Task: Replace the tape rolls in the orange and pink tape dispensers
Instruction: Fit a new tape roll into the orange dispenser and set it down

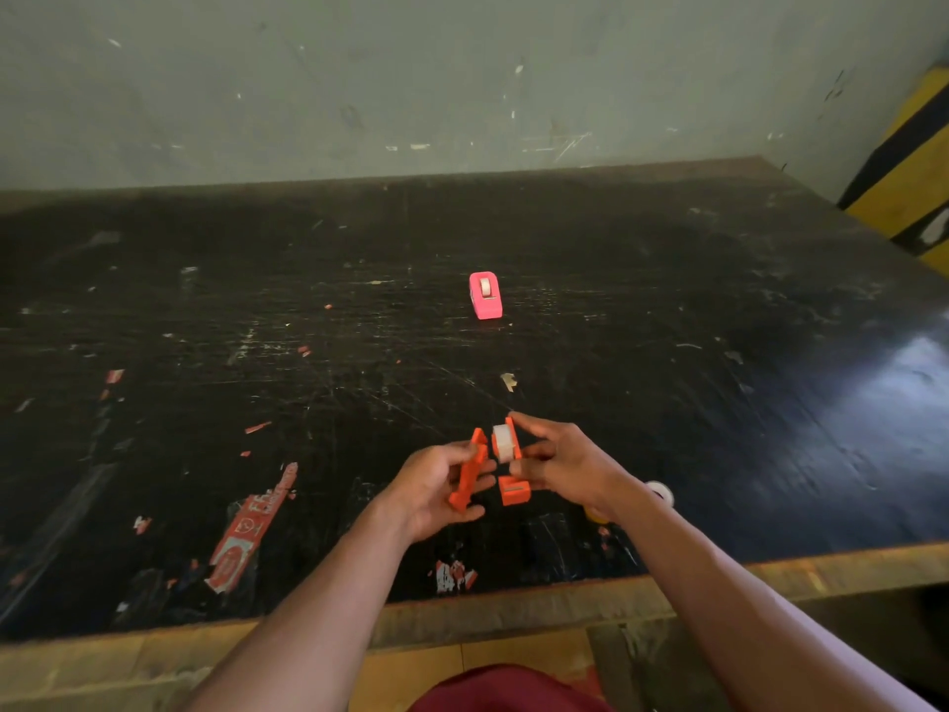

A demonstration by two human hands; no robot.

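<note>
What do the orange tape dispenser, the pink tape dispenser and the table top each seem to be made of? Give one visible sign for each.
Orange tape dispenser: probably moulded plastic, with uniform bright colour and crisp edges; it is split into two halves.
Pink tape dispenser: likely the same plastic, smooth and evenly coloured.
Table top: seemingly a black coated board, glossy where light reflects, heavily scratched, with a bare wood-like front edge.

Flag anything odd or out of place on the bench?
The orange dispenser is split: left hand holds one half, right hand the other half with a white roll. That fits the job. The pink dispenser sits intact farther back. The black tabletop is scratched, with torn red label scraps stuck near the front edge.
</note>
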